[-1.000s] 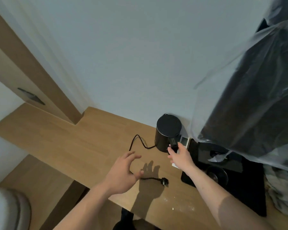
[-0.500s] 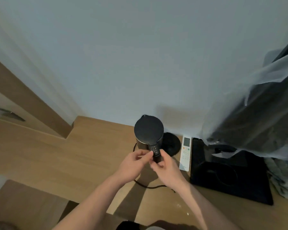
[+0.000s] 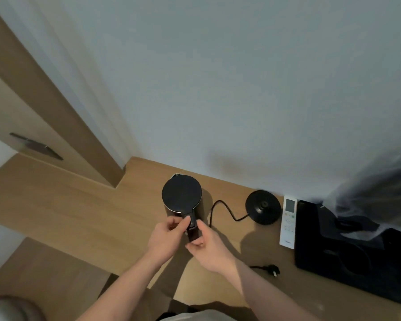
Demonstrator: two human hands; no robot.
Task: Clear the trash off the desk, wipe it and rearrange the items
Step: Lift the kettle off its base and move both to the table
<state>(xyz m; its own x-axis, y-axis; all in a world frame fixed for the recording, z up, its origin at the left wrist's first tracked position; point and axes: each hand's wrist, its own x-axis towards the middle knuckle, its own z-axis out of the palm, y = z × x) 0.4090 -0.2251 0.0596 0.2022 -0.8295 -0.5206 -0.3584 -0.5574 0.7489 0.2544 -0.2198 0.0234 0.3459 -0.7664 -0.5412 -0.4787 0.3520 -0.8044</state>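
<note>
A black electric kettle point(image 3: 181, 195) is held over the wooden desk point(image 3: 83, 205), left of its round black base point(image 3: 263, 206). My right hand point(image 3: 208, 247) grips the kettle's handle from the right. My left hand point(image 3: 169, 235) pinches the top of the handle from the left, thumb near the lid button. The base's black cord point(image 3: 220, 208) curls between kettle and base, and its plug point(image 3: 272, 269) lies near the desk's front edge.
A white remote control point(image 3: 288, 220) lies right of the base. A black induction cooker point(image 3: 354, 256) fills the desk's right end, under a dark item in clear plastic point(image 3: 380, 193). A wooden door frame point(image 3: 44, 107) stands at the left, the wall behind.
The kettle has come off its base and moved left, with both hands now on the handle. The base stands uncovered beside the remote, and the view has shifted.
</note>
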